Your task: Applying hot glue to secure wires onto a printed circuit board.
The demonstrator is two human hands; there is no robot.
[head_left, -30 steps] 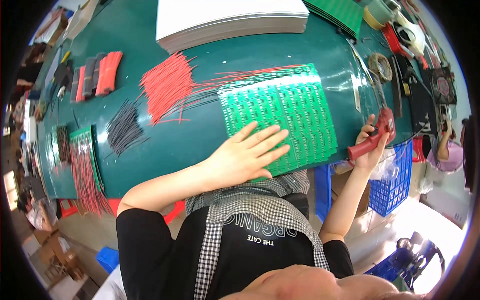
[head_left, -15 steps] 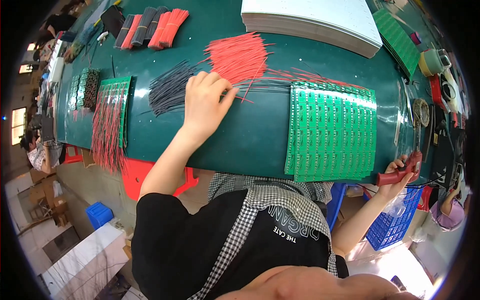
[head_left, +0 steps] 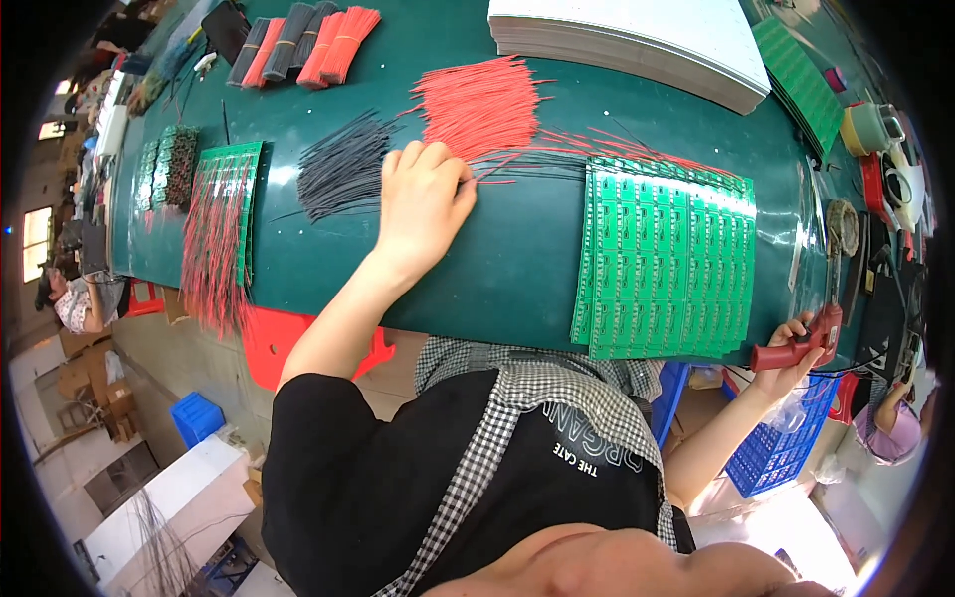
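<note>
My left hand (head_left: 423,204) is over the table between the black and red wire piles. Its fingers are pinched together, and a short red wire (head_left: 499,182) sticks out beside the thumb; the fingertips are partly hidden. Just beyond it lie a heap of red wires (head_left: 482,104) and a heap of black wires (head_left: 343,164). My right hand (head_left: 791,353) grips a red pistol-shaped soldering iron (head_left: 824,328), its metal barrel pointing away from me. Between my hands lie stacked green circuit boards (head_left: 667,269), with red and black wires spread along their far edge.
At left, a green board with wires attached (head_left: 219,199) overhangs the table edge beside stacked boards (head_left: 171,169). Bundled wires (head_left: 338,45) and a white stack of sheets (head_left: 632,50) lie farther back. A round tape-like roll (head_left: 842,227) is at right. A blue crate (head_left: 781,438) stands below.
My left hand has shifted slightly to the right, and the red wire at its fingers lies flatter. My right hand and the soldering iron stay nearly in place. The whole view has shifted a little.
</note>
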